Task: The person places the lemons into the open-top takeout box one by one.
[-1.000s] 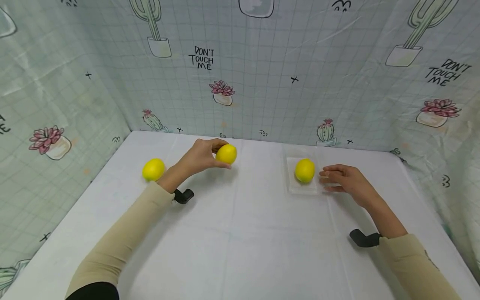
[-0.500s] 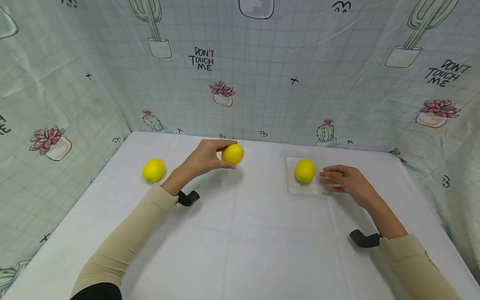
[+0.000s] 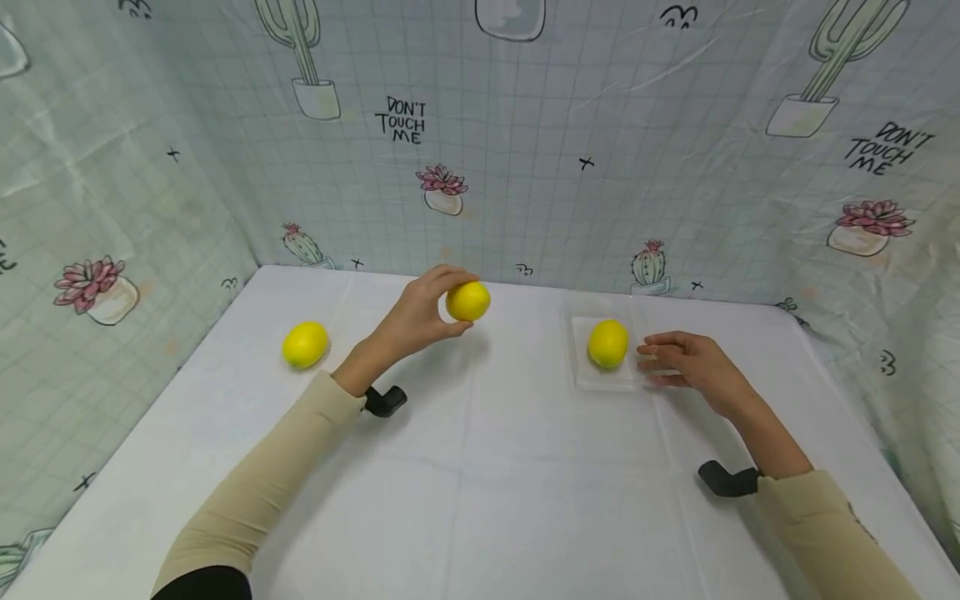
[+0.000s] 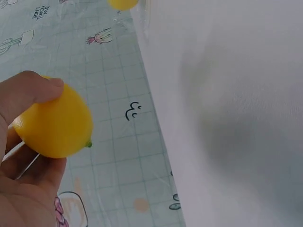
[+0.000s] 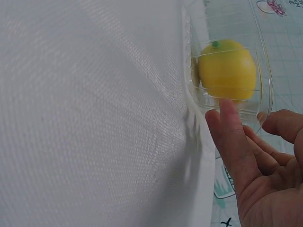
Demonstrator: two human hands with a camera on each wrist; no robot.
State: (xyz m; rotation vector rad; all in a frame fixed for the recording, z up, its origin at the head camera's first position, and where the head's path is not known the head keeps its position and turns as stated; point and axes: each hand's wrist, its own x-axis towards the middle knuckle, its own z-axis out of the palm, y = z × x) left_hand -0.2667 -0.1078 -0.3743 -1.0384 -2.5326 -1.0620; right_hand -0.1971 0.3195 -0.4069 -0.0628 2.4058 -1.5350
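Left hand (image 3: 415, 313) pinches one lemon (image 3: 469, 301) near the counter's (image 3: 517, 500) twelve-o'clock edge. Right hand (image 3: 696, 368) spreads at the clear box's (image 3: 611, 383) three o'clock, another lemon (image 3: 608, 343) inside.

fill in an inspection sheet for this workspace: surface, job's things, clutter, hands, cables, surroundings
surface: white tabletop, faint creases
job's things: held lemon above the tabletop; loose lemon lying on it, to the left; boxed lemon inside a clear box
clutter: nothing seen
left hand: holds a lemon between thumb and fingers
right hand: fingertips at the box's right side, contact uncertain
cables: nothing seen
surroundings: patterned curtain with plant drawings, behind and at both sides
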